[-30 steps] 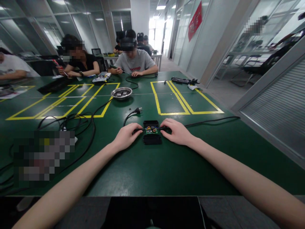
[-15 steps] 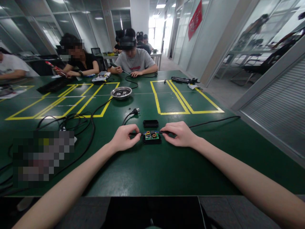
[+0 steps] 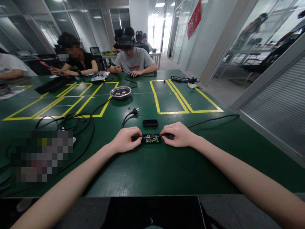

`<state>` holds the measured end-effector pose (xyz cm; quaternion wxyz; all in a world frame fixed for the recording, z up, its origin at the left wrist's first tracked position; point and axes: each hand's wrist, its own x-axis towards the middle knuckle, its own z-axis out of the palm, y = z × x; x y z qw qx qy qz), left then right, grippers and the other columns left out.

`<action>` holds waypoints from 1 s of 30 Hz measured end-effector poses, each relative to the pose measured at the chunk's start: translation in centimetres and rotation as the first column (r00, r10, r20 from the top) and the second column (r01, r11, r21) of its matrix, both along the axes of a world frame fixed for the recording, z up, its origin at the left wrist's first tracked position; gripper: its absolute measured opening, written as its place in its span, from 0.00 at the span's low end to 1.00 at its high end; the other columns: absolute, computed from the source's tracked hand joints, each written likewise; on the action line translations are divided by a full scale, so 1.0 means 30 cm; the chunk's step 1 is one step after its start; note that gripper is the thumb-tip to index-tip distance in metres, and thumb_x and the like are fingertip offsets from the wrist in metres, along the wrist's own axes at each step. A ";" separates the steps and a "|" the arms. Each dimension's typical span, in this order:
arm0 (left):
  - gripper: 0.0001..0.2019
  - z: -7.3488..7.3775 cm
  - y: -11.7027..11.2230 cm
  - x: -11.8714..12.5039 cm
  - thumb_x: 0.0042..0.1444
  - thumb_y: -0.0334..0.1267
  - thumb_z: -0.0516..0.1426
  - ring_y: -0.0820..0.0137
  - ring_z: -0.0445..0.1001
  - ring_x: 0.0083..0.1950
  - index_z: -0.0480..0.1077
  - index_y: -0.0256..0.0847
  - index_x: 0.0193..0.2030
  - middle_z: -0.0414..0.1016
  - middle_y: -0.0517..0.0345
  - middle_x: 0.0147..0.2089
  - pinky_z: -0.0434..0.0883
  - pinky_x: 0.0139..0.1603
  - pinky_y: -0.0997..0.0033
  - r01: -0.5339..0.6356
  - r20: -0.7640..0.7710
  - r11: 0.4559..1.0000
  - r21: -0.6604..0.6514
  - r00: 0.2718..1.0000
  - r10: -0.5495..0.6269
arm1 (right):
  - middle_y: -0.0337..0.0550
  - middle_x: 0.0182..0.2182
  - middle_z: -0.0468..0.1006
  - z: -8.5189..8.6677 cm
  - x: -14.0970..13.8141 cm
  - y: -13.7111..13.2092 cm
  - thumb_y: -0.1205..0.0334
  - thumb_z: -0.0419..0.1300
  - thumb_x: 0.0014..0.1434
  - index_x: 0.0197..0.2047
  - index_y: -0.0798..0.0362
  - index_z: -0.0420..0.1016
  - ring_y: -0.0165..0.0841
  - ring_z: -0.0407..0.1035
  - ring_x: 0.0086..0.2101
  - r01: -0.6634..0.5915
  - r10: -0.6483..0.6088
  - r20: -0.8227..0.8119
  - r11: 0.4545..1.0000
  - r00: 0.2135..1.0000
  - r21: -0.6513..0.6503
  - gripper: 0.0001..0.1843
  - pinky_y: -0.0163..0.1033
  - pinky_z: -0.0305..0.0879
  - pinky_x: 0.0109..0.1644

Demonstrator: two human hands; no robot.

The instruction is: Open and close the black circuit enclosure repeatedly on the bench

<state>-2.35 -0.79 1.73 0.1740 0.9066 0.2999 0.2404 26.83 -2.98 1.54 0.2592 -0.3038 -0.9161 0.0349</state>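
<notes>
On the green tabletop, midway between the two hands, a small green circuit board lies in or on a black plastic case half; from where I'm standing I can't tell whether it sits flat. The left hand has its fingers pinched narrow on the left cable, and the right hand pinches the right cable the same way, both close to the board's ends. My worry is the thin blue leads: an uneven pull could strain them where they join, or tip the board up on one side. A lead lying across the case edge could get nipped if the other case half, just beyond, were put on crooked. As for writing, red letters on the grey T-shirt of a co-worker end in "assup"; the start is unclear. The red wall hanging bears marks too blurred to read, and I can make out no label on board or case.
</notes>
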 end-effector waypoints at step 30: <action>0.10 -0.045 0.023 0.049 0.71 0.39 0.52 0.64 0.79 0.42 0.74 0.43 0.42 0.80 0.56 0.42 0.73 0.43 0.67 -0.243 -0.086 0.969 0.042 0.965 0.246 | 0.39 0.27 0.79 -0.014 -0.130 0.054 0.56 0.57 0.67 0.42 0.49 0.75 0.36 0.73 0.30 0.729 -0.688 0.244 0.660 0.684 -0.182 0.08 0.37 0.47 0.31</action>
